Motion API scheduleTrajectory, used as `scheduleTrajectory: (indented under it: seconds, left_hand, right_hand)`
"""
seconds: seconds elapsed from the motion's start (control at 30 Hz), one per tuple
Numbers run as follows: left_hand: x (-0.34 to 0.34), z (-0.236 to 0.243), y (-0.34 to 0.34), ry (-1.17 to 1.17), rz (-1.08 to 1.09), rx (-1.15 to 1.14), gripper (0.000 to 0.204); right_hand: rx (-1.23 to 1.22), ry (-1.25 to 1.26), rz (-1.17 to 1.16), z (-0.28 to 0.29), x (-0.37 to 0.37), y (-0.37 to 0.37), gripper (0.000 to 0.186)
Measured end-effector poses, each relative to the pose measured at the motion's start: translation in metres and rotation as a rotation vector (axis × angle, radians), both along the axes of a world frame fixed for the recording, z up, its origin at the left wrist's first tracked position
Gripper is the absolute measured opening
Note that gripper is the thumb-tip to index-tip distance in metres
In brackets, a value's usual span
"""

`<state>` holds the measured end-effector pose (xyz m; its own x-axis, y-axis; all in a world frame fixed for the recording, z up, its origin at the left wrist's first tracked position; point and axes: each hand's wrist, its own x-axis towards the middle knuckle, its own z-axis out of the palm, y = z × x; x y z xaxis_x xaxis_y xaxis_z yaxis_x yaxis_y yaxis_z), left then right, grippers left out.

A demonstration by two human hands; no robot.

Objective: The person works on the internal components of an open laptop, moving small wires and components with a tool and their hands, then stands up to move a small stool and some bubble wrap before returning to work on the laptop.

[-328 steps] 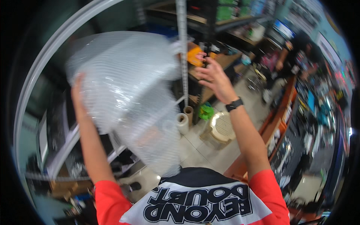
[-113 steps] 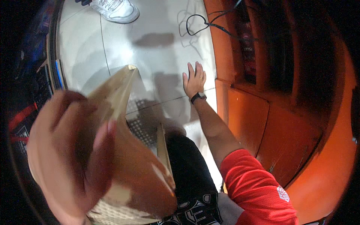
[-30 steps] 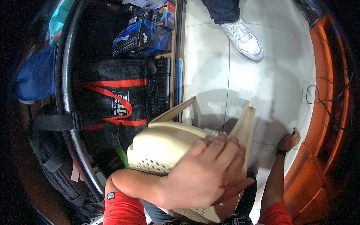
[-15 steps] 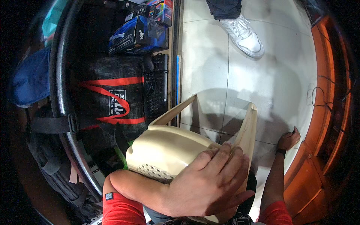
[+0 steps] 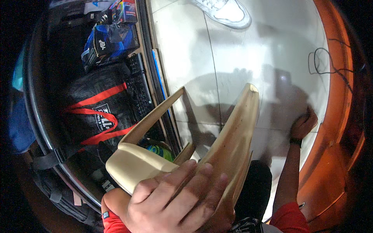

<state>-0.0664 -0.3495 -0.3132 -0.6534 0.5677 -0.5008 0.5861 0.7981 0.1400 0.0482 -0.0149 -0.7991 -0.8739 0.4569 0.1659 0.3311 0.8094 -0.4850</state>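
Observation:
A beige plastic stool (image 5: 229, 143) is tipped over in front of me, its legs pointing away and its seat turned toward the left. My left hand (image 5: 175, 198) holds it, with the fingers lying across the edge where the seat meets the legs. The perforated seat centre is hidden under this hand and arm. Off to the right, above the tiled floor, my right hand (image 5: 305, 123) hangs apart from the stool. Its fingers are curled in shadow, and whatever they may hold is hidden.
Left of me, a shelf with a dark rounded rail (image 5: 37, 112) holds a black bag with red straps (image 5: 93, 103), a keyboard (image 5: 138, 85) and a blue-black box (image 5: 110, 42). A white shoe (image 5: 227, 11) stands ahead. At right are an orange cabinet (image 5: 334, 128) and a loose black cable (image 5: 318, 64).
The stool has tilted further, showing more of its legs' side and less of its seat. My left hand has shifted left and lower in view with it. The right hand sits slightly lower.

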Motion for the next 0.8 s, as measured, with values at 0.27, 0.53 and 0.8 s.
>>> scheduleTrajectory:
  seconds: [0.27,0.53,0.8]
  left_hand:
    - [-0.011,0.002,0.007,-0.07,0.105,0.033,0.047]
    - [-0.008,0.004,0.006,-0.046,0.117,0.024,0.051]
    - [-0.006,0.003,0.007,-0.087,0.164,0.026,0.055]
  right_hand:
    - [0.089,-0.023,0.02,-0.014,0.01,0.011,0.036]
    - [-0.035,-0.083,-0.06,-0.015,0.012,-0.005,0.035]
    - [-0.048,-0.035,-0.065,0.015,-0.005,-0.013,0.036]
